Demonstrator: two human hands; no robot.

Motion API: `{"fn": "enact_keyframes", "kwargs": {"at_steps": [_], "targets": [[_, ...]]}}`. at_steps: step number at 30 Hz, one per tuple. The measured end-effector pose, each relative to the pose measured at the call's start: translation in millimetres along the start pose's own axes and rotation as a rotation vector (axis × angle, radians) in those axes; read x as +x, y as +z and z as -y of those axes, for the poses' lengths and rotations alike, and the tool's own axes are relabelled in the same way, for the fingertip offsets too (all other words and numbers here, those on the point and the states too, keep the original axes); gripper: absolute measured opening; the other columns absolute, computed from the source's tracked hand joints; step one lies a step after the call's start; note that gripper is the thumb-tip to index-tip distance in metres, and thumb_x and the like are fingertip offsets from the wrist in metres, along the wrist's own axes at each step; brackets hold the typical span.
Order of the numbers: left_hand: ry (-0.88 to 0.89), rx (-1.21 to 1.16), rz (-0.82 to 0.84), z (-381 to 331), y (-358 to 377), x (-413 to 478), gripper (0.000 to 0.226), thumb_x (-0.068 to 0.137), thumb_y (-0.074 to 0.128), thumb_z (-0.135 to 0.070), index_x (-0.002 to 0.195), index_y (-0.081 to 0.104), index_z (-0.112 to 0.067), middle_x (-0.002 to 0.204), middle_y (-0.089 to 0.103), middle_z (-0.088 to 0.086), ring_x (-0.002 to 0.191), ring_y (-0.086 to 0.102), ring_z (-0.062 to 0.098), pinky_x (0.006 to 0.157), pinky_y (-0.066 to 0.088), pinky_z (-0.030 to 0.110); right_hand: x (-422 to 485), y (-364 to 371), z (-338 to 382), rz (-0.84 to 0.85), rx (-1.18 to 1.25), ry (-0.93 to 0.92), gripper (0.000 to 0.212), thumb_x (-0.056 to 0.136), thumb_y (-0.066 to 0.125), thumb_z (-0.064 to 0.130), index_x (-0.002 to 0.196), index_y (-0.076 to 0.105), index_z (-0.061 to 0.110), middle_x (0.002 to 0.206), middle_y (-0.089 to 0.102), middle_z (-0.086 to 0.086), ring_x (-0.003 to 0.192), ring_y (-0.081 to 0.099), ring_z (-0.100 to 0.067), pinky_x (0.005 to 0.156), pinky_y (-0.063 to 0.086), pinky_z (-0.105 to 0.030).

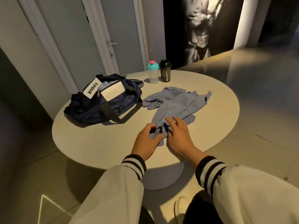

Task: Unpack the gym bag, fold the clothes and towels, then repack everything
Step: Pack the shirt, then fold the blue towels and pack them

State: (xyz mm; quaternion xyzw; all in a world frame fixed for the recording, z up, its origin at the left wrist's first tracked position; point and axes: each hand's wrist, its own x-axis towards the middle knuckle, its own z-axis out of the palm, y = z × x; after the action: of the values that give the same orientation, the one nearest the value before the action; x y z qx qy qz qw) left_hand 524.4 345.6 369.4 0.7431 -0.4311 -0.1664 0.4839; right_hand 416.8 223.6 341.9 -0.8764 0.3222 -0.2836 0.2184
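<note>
A crumpled light-blue garment [176, 104] lies spread across the middle of the round table [100, 143]. My left hand [146, 141] grips its near end, fingers curled round the cloth. My right hand [179, 135] pinches the same end beside it, index finger stretched over the fabric. A dark navy gym bag [103, 102] with a white LVQUE tag sits open on the table's left side, more pale-blue cloth showing inside.
A clear shaker with a teal lid [153, 73] and a black shaker bottle [165, 71] stand at the table's far edge. White doors and a wall stand behind the table. A large dark poster covers the wall at the back right.
</note>
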Motion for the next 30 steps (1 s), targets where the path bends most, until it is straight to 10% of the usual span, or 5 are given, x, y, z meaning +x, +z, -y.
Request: {"fn": "enact_keyframes", "kwargs": {"at_steps": [4,7,14,25,30], "targets": [[-0.01,-0.06,-0.037,1.7,-6.3,-6.1,0.014,0.102,0.053,-0.013,0.11,0.062,-0.021,0.104,0.068,-0.001,0.097,0.065,0.018,0.073,0.048,0.012,-1.0,5.2,0.6,-0.041,-0.121,-0.081,0.017,0.094,0.058,0.018,0.107,0.068,0.017,0.115,0.064,-0.007,0.11,0.054,-0.034,0.092,0.043,-0.046],[0.008,-0.129,-0.11,-2.4,-9.5,-7.8,0.027,0.102,0.047,-0.005,0.108,0.062,-0.026,0.105,0.069,-0.004,0.099,0.064,0.01,0.073,0.049,0.01,-2.6,2.4,4.6,-0.099,-0.034,-0.036,0.025,0.1,0.052,0.021,0.074,0.048,0.023,0.072,0.049,0.008,0.074,0.05,-0.024,0.069,0.03,-0.035],[-0.04,-0.227,-0.109,9.5,-6.9,-0.4,0.022,0.102,0.053,-0.019,0.098,0.073,-0.028,0.096,0.074,-0.002,0.097,0.069,0.02,0.091,0.057,0.047,-4.3,3.2,1.1,-0.059,-0.071,-0.033,0.04,0.098,0.051,0.035,0.138,0.052,0.033,0.12,0.059,-0.002,0.111,0.051,-0.023,0.098,0.039,-0.041],[-0.173,-0.262,-0.374,3.1,-20.3,-6.3,0.019,0.105,0.049,-0.028,0.09,0.061,-0.03,0.103,0.066,0.003,0.104,0.063,0.028,0.095,0.054,0.049,-30.3,-20.5,23.1,-0.135,0.122,0.018,0.026,0.106,0.039,0.033,0.126,0.055,0.029,0.086,0.063,0.001,0.087,0.042,-0.021,0.076,0.037,-0.035],[-0.262,-0.315,-0.399,8.0,-29.5,-15.9,0.019,0.103,0.054,-0.036,0.09,0.065,-0.029,0.099,0.068,0.0,0.097,0.064,0.026,0.093,0.055,0.054,-33.2,-18.9,25.1,-0.089,0.136,-0.146,0.028,0.104,0.045,0.036,0.131,0.051,0.031,0.113,0.068,0.004,0.098,0.06,-0.018,0.087,0.05,-0.036]]}}
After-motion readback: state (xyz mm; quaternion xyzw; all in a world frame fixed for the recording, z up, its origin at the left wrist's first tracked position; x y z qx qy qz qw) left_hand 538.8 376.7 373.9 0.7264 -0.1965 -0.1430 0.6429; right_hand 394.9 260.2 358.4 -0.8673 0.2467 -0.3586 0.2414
